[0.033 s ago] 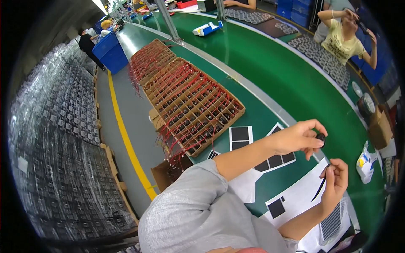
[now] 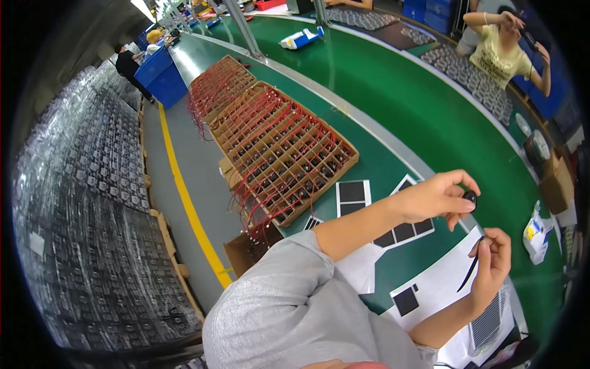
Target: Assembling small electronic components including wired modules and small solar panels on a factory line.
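My left hand [image 2: 437, 198] is raised over the right side of the green bench, its thumb and fingers pinching a small round black part [image 2: 470, 200]. Just below and to the right, my right hand [image 2: 491, 261] is closed on a thin black strip [image 2: 469, 275], which hangs down from the fingertips. The two hands are apart. A white backing sheet [image 2: 437, 277] with a few black rectangles lies under the right hand. More sheets with black pads [image 2: 353, 192] lie beneath and beside my left forearm.
Divided cardboard trays [image 2: 279, 147] of black parts with red wires line the bench. A metal rail [image 2: 344, 111] separates it from the green conveyor [image 2: 393, 92], which carries a white-blue packet [image 2: 536, 237]. Plastic-wrapped stacks [image 2: 92, 234] stand left. A person [image 2: 504, 61] sits across.
The whole view has shifted very slightly. Both hands keep the same grips and positions relative to each other.
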### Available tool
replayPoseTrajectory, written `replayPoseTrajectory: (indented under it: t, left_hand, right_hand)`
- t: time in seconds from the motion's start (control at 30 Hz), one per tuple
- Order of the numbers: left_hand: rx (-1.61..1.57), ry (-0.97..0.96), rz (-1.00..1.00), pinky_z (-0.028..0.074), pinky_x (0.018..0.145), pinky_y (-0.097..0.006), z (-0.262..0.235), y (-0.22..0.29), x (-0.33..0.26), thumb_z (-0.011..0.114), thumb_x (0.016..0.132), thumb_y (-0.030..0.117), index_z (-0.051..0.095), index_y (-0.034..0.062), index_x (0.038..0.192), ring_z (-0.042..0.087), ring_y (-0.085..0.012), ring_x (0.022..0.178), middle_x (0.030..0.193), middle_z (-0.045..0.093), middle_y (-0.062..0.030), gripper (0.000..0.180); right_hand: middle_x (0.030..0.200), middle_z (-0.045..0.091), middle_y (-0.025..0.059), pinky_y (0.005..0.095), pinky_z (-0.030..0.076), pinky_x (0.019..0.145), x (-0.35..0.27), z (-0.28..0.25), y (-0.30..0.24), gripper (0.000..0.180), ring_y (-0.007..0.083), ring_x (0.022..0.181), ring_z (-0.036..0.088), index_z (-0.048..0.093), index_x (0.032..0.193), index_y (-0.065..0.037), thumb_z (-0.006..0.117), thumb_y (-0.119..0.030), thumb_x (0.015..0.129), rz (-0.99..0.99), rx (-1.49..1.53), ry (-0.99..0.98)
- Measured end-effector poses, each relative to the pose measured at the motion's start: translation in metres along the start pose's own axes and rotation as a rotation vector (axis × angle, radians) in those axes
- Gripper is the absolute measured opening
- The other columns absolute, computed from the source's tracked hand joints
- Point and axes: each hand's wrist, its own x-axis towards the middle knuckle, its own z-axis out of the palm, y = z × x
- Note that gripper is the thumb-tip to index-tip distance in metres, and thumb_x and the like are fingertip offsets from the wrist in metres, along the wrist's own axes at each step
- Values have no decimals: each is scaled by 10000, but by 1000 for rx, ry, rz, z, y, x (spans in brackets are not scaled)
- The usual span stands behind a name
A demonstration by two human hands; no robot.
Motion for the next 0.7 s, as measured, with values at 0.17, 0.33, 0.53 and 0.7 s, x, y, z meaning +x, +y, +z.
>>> replayPoseTrajectory:
  t: [0.17, 0.33, 0.53, 0.7]
  left_hand:
    - [-2, -34, -47, 446, 517, -222, 1, -5, 9, 527, 829, 96, 428, -1, 1044, 544, -126, 546, 717, 537, -88, 256]
    - [38, -8, -89, 449, 509, -220, -2, -14, 14, 528, 829, 100, 482, -16, 1012, 555, -128, 544, 723, 564, -95, 221]
    - [40, -16, -88, 455, 514, -220, -2, -20, 13, 546, 818, 104, 509, -17, 986, 551, -121, 557, 754, 558, -80, 210]
    - [46, -46, -30, 456, 544, -218, -3, -19, 12, 576, 801, 120, 531, -9, 982, 538, -102, 602, 801, 539, -51, 227]
  right_hand:
    - [673, 430, 12, 172, 316, 552, 2, -2, 1, 165, 72, 600, 408, 481, 961, 42, 462, -5, 804, 28, -8, 21]
    - [663, 433, 15, 173, 315, 542, 4, -1, 4, 177, 72, 594, 416, 487, 969, 48, 474, -15, 804, 48, 10, -13]
    - [649, 447, 17, 176, 319, 530, 2, -1, 2, 177, 72, 579, 428, 498, 963, 48, 494, -33, 806, 33, -22, -20]
    - [643, 452, 16, 177, 317, 528, 1, 0, 1, 177, 69, 575, 428, 504, 959, 46, 503, -39, 803, 34, -40, -16]
